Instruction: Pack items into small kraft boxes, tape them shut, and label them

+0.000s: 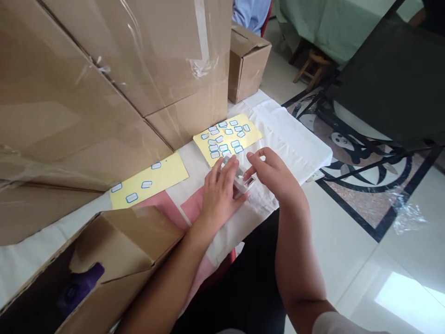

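Note:
A small white plastic case with a dark slot in its near end rests on the white table cloth. My left hand lies over its left side, fingers across the top and thumb along the near edge, gripping it. From the right, my right hand reaches in with curled fingers, and one fingertip touches the case's top. Whether anything is pinched in that hand is hidden. Just beyond the case is a yellow sheet bearing several small white labels with blue borders. A second yellow sheet with fewer labels lies to the left.
Large taped cartons wall off the table's far left side. A smaller carton stands at the far end. At lower left an open cardboard box holds a purple item. A dark folding chair stands right of the table.

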`<state>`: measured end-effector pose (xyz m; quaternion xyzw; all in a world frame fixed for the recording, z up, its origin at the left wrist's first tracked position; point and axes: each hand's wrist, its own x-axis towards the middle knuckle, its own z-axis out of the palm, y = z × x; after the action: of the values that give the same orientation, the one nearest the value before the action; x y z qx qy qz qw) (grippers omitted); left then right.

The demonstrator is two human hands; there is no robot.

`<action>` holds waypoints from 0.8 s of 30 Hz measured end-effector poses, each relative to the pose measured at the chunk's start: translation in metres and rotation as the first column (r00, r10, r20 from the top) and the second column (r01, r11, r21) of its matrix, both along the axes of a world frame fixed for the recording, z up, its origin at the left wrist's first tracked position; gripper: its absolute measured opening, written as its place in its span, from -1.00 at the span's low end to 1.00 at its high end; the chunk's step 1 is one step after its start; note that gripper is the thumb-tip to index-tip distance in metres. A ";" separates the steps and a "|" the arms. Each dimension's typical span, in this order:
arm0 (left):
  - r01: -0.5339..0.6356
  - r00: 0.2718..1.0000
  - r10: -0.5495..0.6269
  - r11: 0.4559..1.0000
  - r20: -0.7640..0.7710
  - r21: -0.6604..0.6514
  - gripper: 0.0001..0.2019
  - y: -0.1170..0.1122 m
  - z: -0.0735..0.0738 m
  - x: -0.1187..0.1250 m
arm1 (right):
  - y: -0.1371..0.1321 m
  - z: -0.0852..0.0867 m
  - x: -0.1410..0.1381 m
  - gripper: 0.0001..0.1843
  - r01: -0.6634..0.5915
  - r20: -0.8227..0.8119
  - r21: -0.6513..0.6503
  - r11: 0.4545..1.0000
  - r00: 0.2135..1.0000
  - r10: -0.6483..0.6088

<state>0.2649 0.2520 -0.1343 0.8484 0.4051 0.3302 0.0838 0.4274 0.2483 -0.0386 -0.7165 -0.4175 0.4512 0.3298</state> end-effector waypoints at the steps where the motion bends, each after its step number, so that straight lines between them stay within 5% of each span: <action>1: 0.013 0.999 -0.013 1.000 0.037 0.015 0.01 0.001 -0.001 0.000 | 0.000 -0.001 -0.001 -0.58 0.003 -0.007 0.017 1.000 1.000 -0.003; 8: 0.051 0.992 -0.057 0.997 0.111 0.059 0.00 0.004 -0.006 -0.002 | 0.001 -0.010 -0.007 -0.66 0.074 -0.037 0.093 0.993 0.997 -0.071; 24: -0.077 0.997 0.077 0.991 0.002 0.113 -0.07 -0.004 -0.003 -0.001 | -0.002 -0.005 -0.013 -0.66 0.118 -0.031 0.097 0.988 0.993 -0.115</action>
<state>0.2637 0.2477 -0.1372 0.8360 0.4183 0.3543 0.0225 0.4145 0.2466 -0.0432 -0.7168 -0.3924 0.4189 0.3959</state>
